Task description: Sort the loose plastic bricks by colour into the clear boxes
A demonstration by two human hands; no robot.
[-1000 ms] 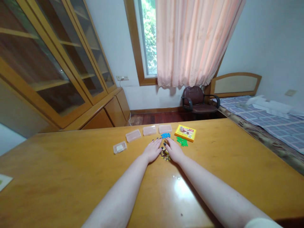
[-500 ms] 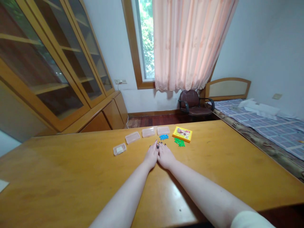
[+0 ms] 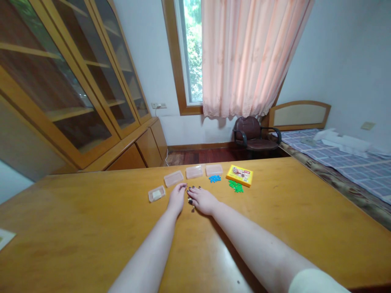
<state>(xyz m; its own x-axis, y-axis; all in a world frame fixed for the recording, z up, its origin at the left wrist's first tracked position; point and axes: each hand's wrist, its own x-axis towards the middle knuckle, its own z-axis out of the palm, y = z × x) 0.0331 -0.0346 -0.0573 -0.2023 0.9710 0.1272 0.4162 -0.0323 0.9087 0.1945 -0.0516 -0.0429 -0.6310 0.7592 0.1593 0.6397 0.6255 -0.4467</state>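
Note:
My left hand [image 3: 176, 198] rests on its edge on the table [image 3: 100, 228], fingers stretched forward and slightly curved, with nothing visible in them. Flat on the wood, with its fingers a little apart, lies my right hand [image 3: 205, 201]. In the narrow gap between the hands are a few small dark and light pieces [image 3: 191, 201], partly covered by my right fingers. Just beyond the right hand sits a pile of small blue pieces [image 3: 215, 179]. Farther right there is a pile of green pieces [image 3: 236, 186], close to a flat yellow box [image 3: 240, 176].
Several clear plastic boxes stand in an arc beyond the hands, among them a small one [image 3: 157, 194] with something white inside. A glass-fronted cabinet [image 3: 97, 122] is on the left. Past the table's far edge are a brown armchair [image 3: 252, 134] and a bed [image 3: 351, 162].
My hands, which lay together, have drawn apart. The left moved left and turned, the right slid slightly toward me, and small pieces now show between them. The view shifted slightly.

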